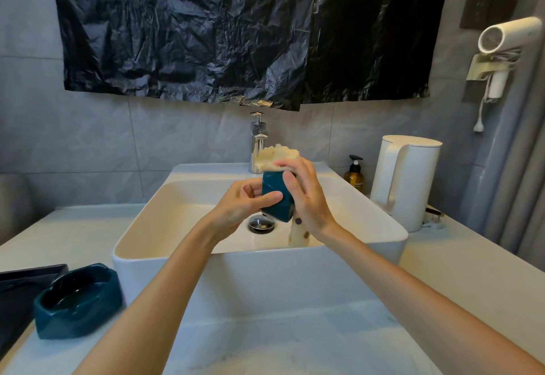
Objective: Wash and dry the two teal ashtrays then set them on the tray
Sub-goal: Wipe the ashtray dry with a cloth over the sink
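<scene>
Over sink [383, 227], risk: teal ashtray [275, 200], probably slick, could slip and chip on basin if cloth rubbing pushed against hold. Grip: left hand [244, 197] curled round ashtray, thumb across its face, keeping it on edge. Opposite, right hand [306, 197] clutched spotted cream cloth [275, 155], pressing it onto ashtray. Second ashtray [78, 301] sat on bench [295, 330] at left, just beside dark tray [17, 286], not on it.

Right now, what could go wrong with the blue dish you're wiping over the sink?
1. The held ashtray is tipped on edge over the sink, gripped by the left hand while the right hand holds the cloth against it. If wet, it might slip and chip.
2. The second ashtray sits on the counter near the left forearm, so an elbow could knock it.
</scene>
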